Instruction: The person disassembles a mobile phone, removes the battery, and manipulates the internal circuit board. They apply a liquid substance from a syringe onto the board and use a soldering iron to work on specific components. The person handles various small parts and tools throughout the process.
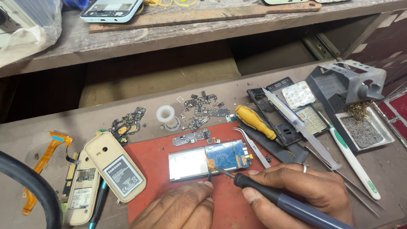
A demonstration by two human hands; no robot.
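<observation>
My right hand (296,191) grips a dark soldering iron (275,199) like a pen. Its tip touches the lower edge of a blue circuit board (227,154) with a silver screen panel (186,163), lying on a red mat (148,161). My left hand (178,210) rests on the mat below the board and pinches a thin dark piece (209,177), perhaps tweezers or wire, whose end meets the board beside the iron's tip.
Two beige phone shells (114,171) lie left of the mat, with an orange flex cable (42,163). Small boards and parts (203,108), a solder spool (166,115), a yellow screwdriver (254,121), tweezers (253,148), a syringe (296,123), a toothbrush (354,163) and an iron stand (352,85) crowd the bench.
</observation>
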